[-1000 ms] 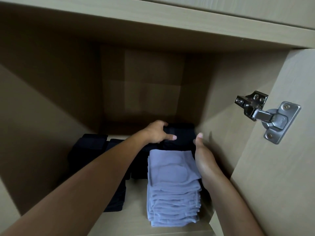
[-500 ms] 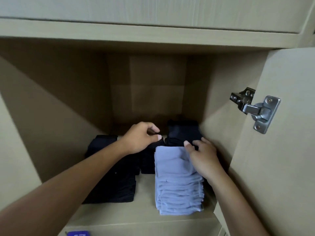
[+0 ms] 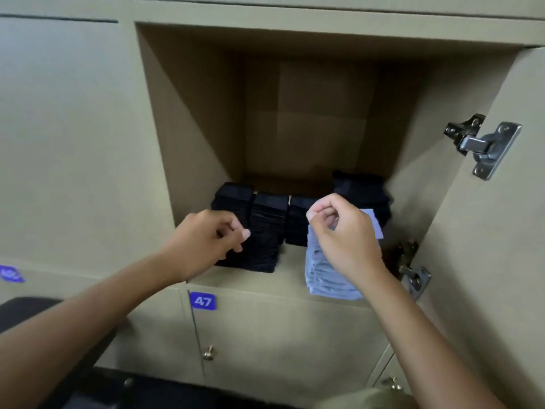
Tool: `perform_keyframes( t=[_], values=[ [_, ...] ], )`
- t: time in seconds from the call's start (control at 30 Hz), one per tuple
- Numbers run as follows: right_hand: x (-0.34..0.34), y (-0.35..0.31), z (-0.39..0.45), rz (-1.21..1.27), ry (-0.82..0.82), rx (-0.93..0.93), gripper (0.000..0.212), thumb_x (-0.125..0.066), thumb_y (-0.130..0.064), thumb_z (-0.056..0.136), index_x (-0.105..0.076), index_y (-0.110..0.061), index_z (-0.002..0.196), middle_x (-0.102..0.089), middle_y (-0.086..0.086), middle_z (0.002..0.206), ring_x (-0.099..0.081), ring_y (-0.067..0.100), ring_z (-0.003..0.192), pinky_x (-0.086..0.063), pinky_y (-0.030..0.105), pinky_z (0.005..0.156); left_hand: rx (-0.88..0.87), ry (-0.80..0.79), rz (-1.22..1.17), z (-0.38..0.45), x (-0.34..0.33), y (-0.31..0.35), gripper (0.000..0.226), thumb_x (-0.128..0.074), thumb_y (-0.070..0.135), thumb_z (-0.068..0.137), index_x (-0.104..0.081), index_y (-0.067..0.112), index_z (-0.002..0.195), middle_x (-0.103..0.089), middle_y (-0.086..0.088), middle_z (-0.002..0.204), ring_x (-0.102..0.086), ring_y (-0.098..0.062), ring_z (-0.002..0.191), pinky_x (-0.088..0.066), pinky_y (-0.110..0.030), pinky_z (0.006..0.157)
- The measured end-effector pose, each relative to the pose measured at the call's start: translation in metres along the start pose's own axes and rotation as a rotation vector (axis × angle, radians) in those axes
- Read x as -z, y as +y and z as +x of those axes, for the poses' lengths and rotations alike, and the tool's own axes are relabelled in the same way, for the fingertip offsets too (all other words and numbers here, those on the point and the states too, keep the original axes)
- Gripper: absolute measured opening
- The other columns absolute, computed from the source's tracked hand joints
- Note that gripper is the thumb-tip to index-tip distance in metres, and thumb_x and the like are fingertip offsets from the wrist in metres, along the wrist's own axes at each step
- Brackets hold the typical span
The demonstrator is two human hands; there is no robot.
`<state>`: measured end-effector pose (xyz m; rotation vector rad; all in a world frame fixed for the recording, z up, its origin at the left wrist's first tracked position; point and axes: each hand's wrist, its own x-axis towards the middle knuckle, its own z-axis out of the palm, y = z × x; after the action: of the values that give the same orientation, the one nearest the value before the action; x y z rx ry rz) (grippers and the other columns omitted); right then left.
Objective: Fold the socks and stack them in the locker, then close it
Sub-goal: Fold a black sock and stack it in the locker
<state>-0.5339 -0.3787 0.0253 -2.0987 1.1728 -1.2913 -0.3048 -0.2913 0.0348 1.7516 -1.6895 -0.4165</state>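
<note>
The locker (image 3: 188, 137) floor, a beige shelf (image 3: 292, 270), was seen carrying all the folded socks. Three dark sock stacks (image 3: 267, 228) were set side by side along the left and middle, touching one another. A further dark stack (image 3: 362, 190) was placed at the back right corner. A light blue sock stack (image 3: 321, 276) was laid in front of it, at the shelf's front edge on the right. Bare shelf was visible between the blue stack and the dark stacks on the left.

Locker room/storage area: wall of beige numbered lockers w/ knobs, tag "47" (image 3: 202, 301) just below left hand (image 3: 203, 242), open door's hinge (image 3: 483, 144) up-right of right hand (image 3: 343, 236).
</note>
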Motion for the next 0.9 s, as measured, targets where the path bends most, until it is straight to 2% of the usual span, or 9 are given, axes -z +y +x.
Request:
perform_keyframes(
  t=[0.1, 0.23, 0.37, 0.5, 0.63, 0.7, 0.77, 0.9],
  values=[
    [-0.022, -0.016, -0.022, -0.001, -0.111, 0.059, 0.012, -0.064, -0.019, 0.091, -0.063, -0.027, 0.083, -0.064, -0.010, 0.078, -0.058, 0.012, 0.076, -0.050, 0.029, 0.072, 0.040, -0.015, 0.052, -0.034, 0.011, -0.027, 0.021, -0.065, 0.039, 0.097, -0.069, 0.028, 0.080, -0.073, 0.015, 0.071, -0.064, -0.002, 0.060, -0.057, -0.033, 0.072],
    [-0.049, -0.032, -0.048, -0.038, -0.274, 0.129, 0.007, -0.066, -0.021, 0.092, -0.064, -0.027, 0.090, -0.062, -0.014, 0.081, -0.056, 0.011, 0.074, -0.048, 0.025, 0.069, 0.078, -0.033, 0.140, -0.080, 0.031, -0.057, 0.020, -0.063, 0.042, 0.097, -0.069, 0.031, 0.081, -0.072, 0.019, 0.074, -0.064, 0.001, 0.066, -0.050, -0.027, 0.068],
    [-0.082, -0.041, -0.072, -0.026, -0.426, 0.113, 0.004, -0.067, -0.021, 0.092, -0.066, -0.024, 0.094, -0.065, -0.012, 0.086, -0.057, 0.006, 0.079, -0.042, 0.014, 0.069, 0.144, -0.051, 0.151, -0.125, 0.046, -0.086, 0.014, -0.064, 0.036, 0.097, -0.068, 0.031, 0.085, -0.072, 0.023, 0.079, -0.064, -0.006, 0.066, -0.054, -0.030, 0.074],
    [-0.117, -0.036, -0.102, -0.120, -0.646, 0.150, 0.008, -0.065, -0.021, 0.091, -0.067, -0.024, 0.098, -0.067, -0.012, 0.090, -0.060, 0.006, 0.083, -0.048, 0.022, 0.076, 0.199, -0.102, 0.149, -0.166, 0.048, -0.117, 0.009, -0.067, 0.031, 0.096, -0.069, 0.029, 0.087, -0.074, 0.016, 0.077, -0.067, -0.003, 0.065, -0.051, -0.023, 0.069],
    [-0.155, -0.026, -0.131, -0.199, -0.879, 0.191, 0.007, -0.065, -0.023, 0.094, -0.065, -0.024, 0.100, -0.064, -0.014, 0.087, -0.058, -0.001, 0.081, -0.048, 0.025, 0.078, 0.256, -0.245, 0.239, -0.185, 0.057, -0.148, 0.010, -0.067, 0.029, 0.096, -0.070, 0.025, 0.086, -0.076, 0.006, 0.076, -0.069, -0.008, 0.065, -0.056, -0.030, 0.077],
    [-0.182, -0.016, -0.147, -0.226, -0.991, 0.208, 0.007, -0.063, -0.028, 0.094, -0.064, -0.027, 0.102, -0.066, -0.014, 0.092, -0.058, -0.003, 0.083, -0.049, 0.027, 0.082, 0.284, -0.273, 0.265, -0.189, 0.061, -0.160, 0.010, -0.066, 0.028, 0.096, -0.069, 0.024, 0.088, -0.076, 0.006, 0.075, -0.068, -0.008, 0.062, -0.052, -0.028, 0.073],
    [-0.214, -0.003, -0.166, -0.259, -1.077, 0.215, 0.010, -0.064, -0.031, 0.094, -0.062, -0.028, 0.104, -0.064, -0.016, 0.096, -0.060, 0.002, 0.087, -0.050, 0.032, 0.087, 0.308, -0.284, 0.290, -0.193, 0.065, -0.167, 0.011, -0.065, 0.028, 0.097, -0.070, 0.022, 0.090, -0.076, 0.010, 0.075, -0.069, -0.008, 0.061, -0.046, -0.022, 0.069],
    [-0.275, 0.024, -0.200, -0.354, -1.233, 0.255, 0.019, -0.065, -0.038, 0.095, -0.061, -0.031, 0.112, -0.059, -0.018, 0.101, -0.062, 0.012, 0.097, -0.051, 0.036, 0.091, 0.355, -0.257, 0.325, -0.201, 0.070, -0.178, 0.013, -0.064, 0.031, 0.097, -0.070, 0.021, 0.092, -0.076, 0.010, 0.074, -0.068, -0.004, 0.060, -0.046, -0.024, 0.070]
  ],
)
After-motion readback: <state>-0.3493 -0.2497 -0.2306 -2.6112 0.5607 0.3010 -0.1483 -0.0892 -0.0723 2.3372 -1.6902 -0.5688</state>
